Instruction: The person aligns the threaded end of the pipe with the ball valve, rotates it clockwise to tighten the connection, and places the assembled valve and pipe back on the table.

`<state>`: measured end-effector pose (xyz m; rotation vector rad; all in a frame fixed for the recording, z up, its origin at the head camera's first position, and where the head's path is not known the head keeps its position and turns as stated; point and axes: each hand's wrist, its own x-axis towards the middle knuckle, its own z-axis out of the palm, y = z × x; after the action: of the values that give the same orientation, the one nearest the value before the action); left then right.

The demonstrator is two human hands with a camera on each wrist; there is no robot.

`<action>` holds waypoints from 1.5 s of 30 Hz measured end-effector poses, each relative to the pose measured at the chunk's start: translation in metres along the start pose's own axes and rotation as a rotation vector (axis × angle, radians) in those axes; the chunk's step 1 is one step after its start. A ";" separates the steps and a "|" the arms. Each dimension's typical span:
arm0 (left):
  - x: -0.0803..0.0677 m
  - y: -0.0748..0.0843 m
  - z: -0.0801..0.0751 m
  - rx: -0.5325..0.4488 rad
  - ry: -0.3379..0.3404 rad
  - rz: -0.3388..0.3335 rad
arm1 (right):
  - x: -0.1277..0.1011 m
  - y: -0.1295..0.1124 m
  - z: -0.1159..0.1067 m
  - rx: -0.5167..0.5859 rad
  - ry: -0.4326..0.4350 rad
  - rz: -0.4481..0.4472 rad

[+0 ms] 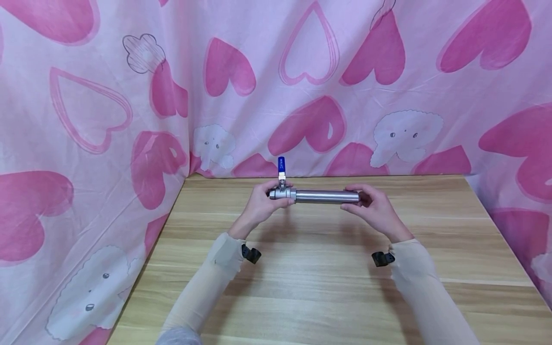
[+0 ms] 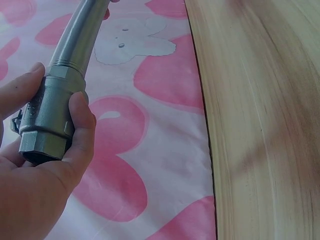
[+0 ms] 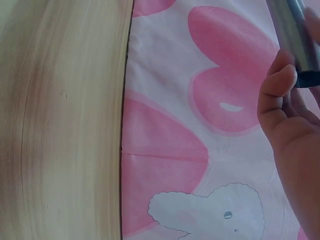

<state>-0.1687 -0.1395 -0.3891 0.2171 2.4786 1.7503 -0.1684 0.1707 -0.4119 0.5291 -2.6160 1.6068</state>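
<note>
A steel pipe (image 1: 326,196) with a metal ball valve (image 1: 282,193) screwed on its left end is held level above the far middle of the wooden table (image 1: 319,282). The valve's blue lever (image 1: 281,165) points straight up. My left hand (image 1: 264,203) grips the valve body (image 2: 52,112), thumb and fingers wrapped round it. My right hand (image 1: 374,207) holds the pipe's right end (image 3: 294,37) between fingers and thumb.
A pink cloth with hearts and white cartoon shapes (image 1: 310,86) hangs behind the table and drapes down both sides. The table's left edge (image 2: 202,115) and bare wood (image 3: 60,125) show in the wrist views. A black strap clip sits at each wrist.
</note>
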 end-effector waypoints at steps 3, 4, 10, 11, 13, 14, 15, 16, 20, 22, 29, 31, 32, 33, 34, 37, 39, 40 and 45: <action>0.000 0.000 0.000 -0.007 0.001 -0.004 | 0.000 0.000 0.000 0.008 -0.016 0.002; 0.000 0.000 0.000 -0.009 0.001 -0.004 | -0.001 0.000 0.000 0.013 -0.018 0.004; 0.000 0.000 0.000 -0.018 -0.002 -0.010 | -0.001 -0.001 0.001 0.035 -0.013 -0.015; 0.000 0.000 0.000 -0.018 -0.002 -0.011 | -0.001 -0.001 0.000 0.039 -0.010 -0.022; 0.000 0.001 0.000 -0.019 -0.002 -0.010 | -0.001 -0.002 0.000 0.040 -0.004 -0.036; -0.001 0.001 0.000 -0.019 -0.002 -0.010 | -0.001 -0.002 0.000 0.038 -0.001 -0.044; -0.001 0.001 0.000 -0.020 -0.002 -0.010 | -0.001 -0.002 0.000 0.034 0.002 -0.050; -0.001 0.001 0.000 -0.020 -0.003 -0.009 | -0.002 -0.002 0.000 0.033 0.004 -0.053; -0.001 0.001 0.000 -0.018 -0.001 -0.012 | -0.002 -0.002 0.001 0.021 0.011 -0.061; -0.001 0.001 0.000 -0.019 0.000 -0.012 | -0.002 -0.002 0.001 0.016 0.013 -0.060; -0.001 0.001 0.000 -0.032 -0.002 -0.011 | -0.001 -0.002 0.001 0.010 0.017 -0.043; -0.001 0.001 0.000 -0.031 -0.001 -0.008 | -0.001 -0.002 0.001 0.010 0.017 -0.039; -0.001 0.001 0.000 -0.030 -0.001 -0.006 | -0.001 -0.002 0.001 0.009 0.017 -0.037; -0.001 0.000 0.000 -0.028 0.000 -0.006 | -0.001 -0.003 0.001 0.006 0.018 -0.037; -0.001 0.000 0.000 -0.026 0.001 -0.004 | -0.001 -0.003 0.001 0.003 0.018 -0.037; -0.001 0.000 0.000 -0.021 0.003 -0.004 | -0.001 -0.003 0.001 -0.005 0.018 -0.036; -0.001 0.000 0.000 -0.020 0.002 -0.005 | -0.001 -0.002 0.001 -0.010 0.020 -0.040; -0.002 0.000 0.000 -0.020 0.001 -0.006 | -0.001 -0.002 0.001 -0.012 0.021 -0.042; -0.002 0.001 0.000 -0.021 0.002 -0.009 | -0.001 0.000 0.001 -0.017 0.026 -0.059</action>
<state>-0.1664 -0.1400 -0.3882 0.2021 2.4574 1.7727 -0.1674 0.1699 -0.4125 0.5755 -2.5675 1.5623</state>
